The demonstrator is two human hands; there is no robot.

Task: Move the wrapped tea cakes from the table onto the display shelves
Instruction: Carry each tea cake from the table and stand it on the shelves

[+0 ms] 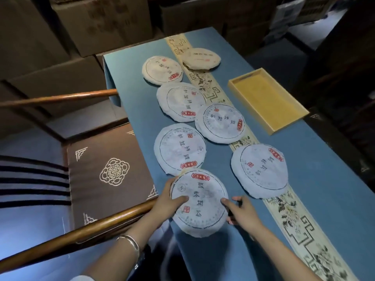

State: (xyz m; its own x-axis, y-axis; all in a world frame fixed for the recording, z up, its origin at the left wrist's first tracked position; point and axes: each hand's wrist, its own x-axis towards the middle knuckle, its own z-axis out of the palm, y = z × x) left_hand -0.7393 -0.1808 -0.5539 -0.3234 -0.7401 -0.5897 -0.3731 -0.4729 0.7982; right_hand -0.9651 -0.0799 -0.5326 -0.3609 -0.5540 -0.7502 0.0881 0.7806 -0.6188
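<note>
Left fingers: left hand (169, 201) grips left rim of nearest tea cake (199, 202), thumb on its top face, fingers curled round the edge.
Right fingers: right hand (242, 211) holds the right rim, forefinger on top face, other fingers tucked under the edge.
Held cake: low centre of frame, near table edge, overlapping the cake above it.
Surface: blue tablecloth (316, 179), patterned runner (292, 218) lengthwise down it.
Tea cakes: seven wrapped discs counted, all on table.
Tray: one yellow tray (267, 100), right of centre.
Chair: one wooden chair (109, 171) with brown cushion, left.
Room: cardboard boxes (97, 23) stacked across top of frame, dim.
</note>
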